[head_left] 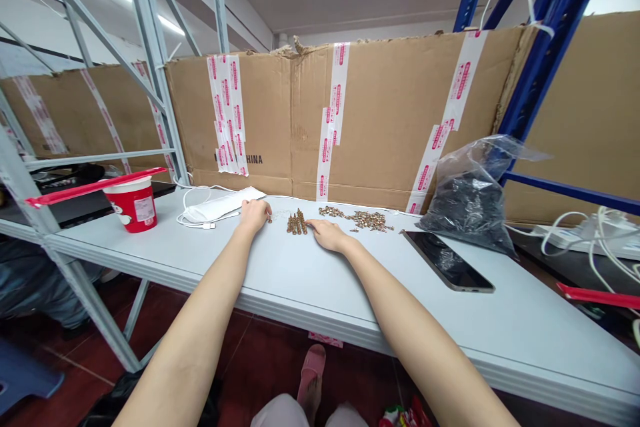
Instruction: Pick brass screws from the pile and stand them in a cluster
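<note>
The table point(280, 280) carries 2 groups of small brass-coloured metal parts. The cluster point(297, 223) stands upright in a tight bunch between both hands. The loose pile point(361, 219) lies scattered further right, near the cardboard wall point(390, 120).

The left hand point(255, 215) rests on the table just left of the cluster, fingers curled under. A small dark speck shows at its fingertips; whether it is pinched cannot be told.

The right hand point(327, 235) lies palm down, fingers extended and nearly flat, the index tip touching or just beside the cluster's base. It holds nothing.

Handling judgement: each part is probably light, rigid and smooth, so it is likely to roll or tip. The upright cluster looks unstable; a sideways nudge could topple it. A fingertip pinch on 1 part's shank, thumb against index, appears the surest grip.

A black bag point(470, 203) and a tablet point(447, 260) lie well apart to the right.
</note>
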Available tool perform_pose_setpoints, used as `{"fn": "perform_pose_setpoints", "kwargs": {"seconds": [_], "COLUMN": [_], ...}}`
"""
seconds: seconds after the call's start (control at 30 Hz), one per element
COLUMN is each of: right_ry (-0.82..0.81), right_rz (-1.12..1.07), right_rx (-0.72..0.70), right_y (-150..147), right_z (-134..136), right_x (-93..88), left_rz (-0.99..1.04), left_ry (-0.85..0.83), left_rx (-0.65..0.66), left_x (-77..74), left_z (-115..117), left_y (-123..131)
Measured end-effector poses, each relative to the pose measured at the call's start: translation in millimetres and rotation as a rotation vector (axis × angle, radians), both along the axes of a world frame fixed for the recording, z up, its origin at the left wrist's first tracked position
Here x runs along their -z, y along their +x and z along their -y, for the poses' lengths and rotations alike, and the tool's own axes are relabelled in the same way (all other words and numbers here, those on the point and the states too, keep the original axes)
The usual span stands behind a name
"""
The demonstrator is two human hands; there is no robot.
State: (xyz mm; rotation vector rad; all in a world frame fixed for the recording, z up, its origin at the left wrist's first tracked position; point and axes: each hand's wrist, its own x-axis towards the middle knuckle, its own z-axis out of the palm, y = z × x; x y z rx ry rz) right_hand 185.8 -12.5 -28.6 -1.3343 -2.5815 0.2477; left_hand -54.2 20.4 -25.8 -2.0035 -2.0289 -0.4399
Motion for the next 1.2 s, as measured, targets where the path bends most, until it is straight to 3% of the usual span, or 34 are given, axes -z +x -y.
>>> {"fn": "perform_pose_setpoints", "kwargs": {"seconds": [0.37, 1.2], "right_ry": [0.001, 0.008], "right_rz": [0.001, 0.014], "right_rx": [0.004, 0.002], "right_y": [-0.6, -0.6], "right_z": [-0.2, 1.5], "right_x": [0.2, -1.5], "left_rz": [-0.064, 0.047], "left_ry": [0.014, -0.052], "left_rx": [-0.045, 0.048], "left_x": [-3.4, -6.1], "left_z": [5.8, 4.7], "left_y": [4.2, 6.2]}}
